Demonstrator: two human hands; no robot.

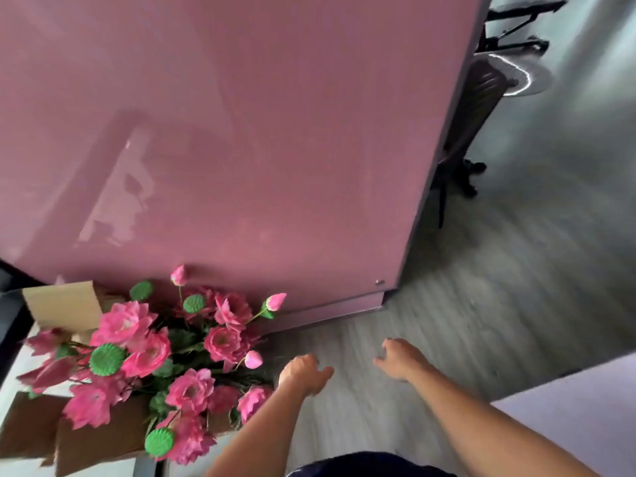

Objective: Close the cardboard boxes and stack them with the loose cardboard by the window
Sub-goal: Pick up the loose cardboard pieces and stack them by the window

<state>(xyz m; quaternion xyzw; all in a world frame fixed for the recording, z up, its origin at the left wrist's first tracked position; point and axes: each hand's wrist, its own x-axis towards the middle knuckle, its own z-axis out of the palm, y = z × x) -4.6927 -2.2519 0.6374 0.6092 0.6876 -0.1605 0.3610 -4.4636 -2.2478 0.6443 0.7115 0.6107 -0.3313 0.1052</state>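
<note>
- A brown cardboard box [103,438] sits at the lower left, flaps open, filled with pink flowers [151,356].
- A paler loose cardboard piece [65,308] stands behind it, against the pink cabinet [241,132].
- Left hand [303,373] and right hand [401,361] hang over bare grey floor [481,304], fingers loosely curled, holding nothing.
- Floor lies open rightward past the cabinet's corner.
</note>
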